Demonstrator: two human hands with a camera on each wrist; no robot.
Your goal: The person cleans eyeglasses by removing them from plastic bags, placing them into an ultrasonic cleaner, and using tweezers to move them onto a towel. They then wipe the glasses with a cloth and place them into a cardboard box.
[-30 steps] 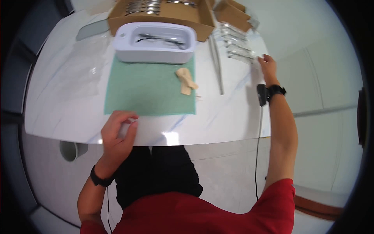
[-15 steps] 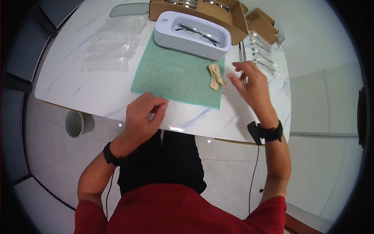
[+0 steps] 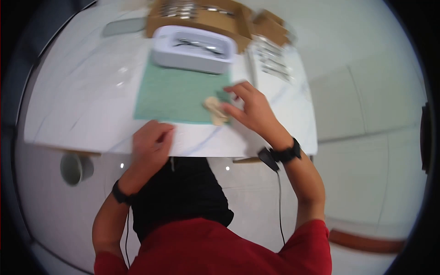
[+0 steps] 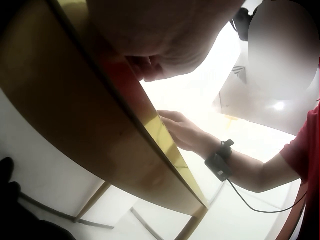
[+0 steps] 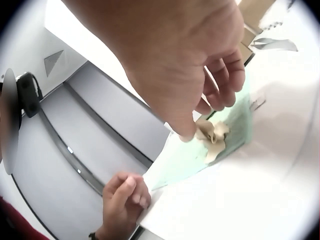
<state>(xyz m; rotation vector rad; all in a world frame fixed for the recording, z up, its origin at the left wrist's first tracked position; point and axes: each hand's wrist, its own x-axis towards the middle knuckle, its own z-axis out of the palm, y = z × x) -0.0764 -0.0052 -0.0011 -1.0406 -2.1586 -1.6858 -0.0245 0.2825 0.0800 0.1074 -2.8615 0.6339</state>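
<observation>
My right hand (image 3: 251,110) hovers over the right edge of a green cloth (image 3: 172,94), thumb and fingers spread and bent. Its thumb is right at a small crumpled beige piece of soft material (image 3: 213,109), which lies on the cloth; the right wrist view shows the piece's folds (image 5: 214,141) just past the thumb tip. My left hand (image 3: 151,141) rests at the table's front edge, fingers loosely curled, with nothing seen in it. Behind the cloth's middle stands a white ultrasonic cleaner (image 3: 190,64) with a pair of glasses (image 3: 200,45) in its basin.
A cardboard box (image 3: 220,30) holding several glasses stands at the back. To its right are a smaller box (image 3: 271,25) and several bagged glasses (image 3: 275,59). A grey flat case (image 3: 123,26) lies back left. A bin (image 3: 73,168) stands on the floor.
My right hand has come from the bagged glasses at the right edge, leftward and nearer, to the beige piece. The left hand stays by the front edge. The head view has shifted.
</observation>
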